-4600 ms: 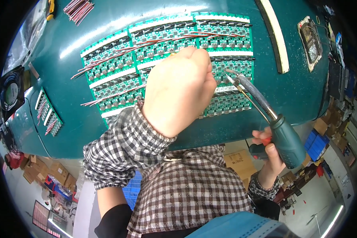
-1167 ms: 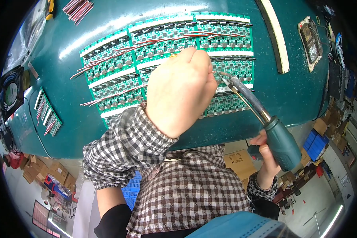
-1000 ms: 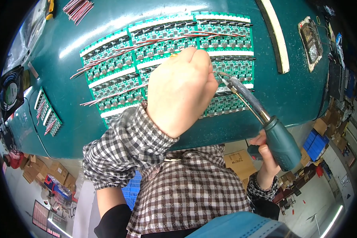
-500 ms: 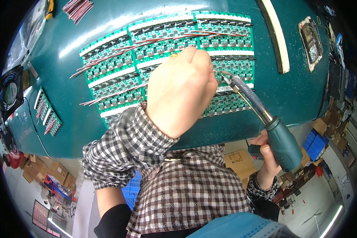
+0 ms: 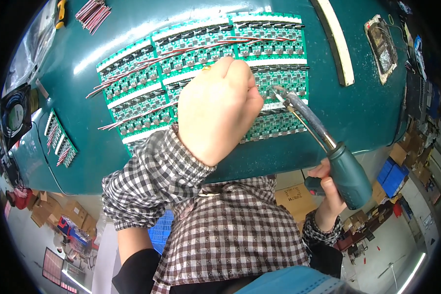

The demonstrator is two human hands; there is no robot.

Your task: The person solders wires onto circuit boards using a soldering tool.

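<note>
Circuit-board panels (image 5: 279, 76) are being worked on at twelve o'clock, where they are lying edge to edge on the green table (image 5: 335, 117). Over their one o'clock part, the metal tip (image 5: 282, 90) of a green-handled soldering iron (image 5: 350, 176) is being poised; whether contact is being made cannot be told. The handle is being gripped by the right hand (image 5: 330, 193) at four o'clock. The middle of the panels is being covered by the left hand (image 5: 218, 110), with fingers curled in; whether anything is being pinched cannot be told, as the fingertips are being hidden.

The chief danger is probably being posed by closeness: the tip is being aimed toward eleven o'clock, near the curled fingers, so a burn is being risked should the iron slip. Solder bridges are likely being invited by the dense parts if too much metal is fed. Scorching or snagging is being risked for the loose red-and-white wires (image 5: 196, 47) at twelve o'clock, should the iron stray. Lower wires (image 5: 137, 117), at ten o'clock, could be dragged by the gathered checked cuff (image 5: 191, 147).
</note>
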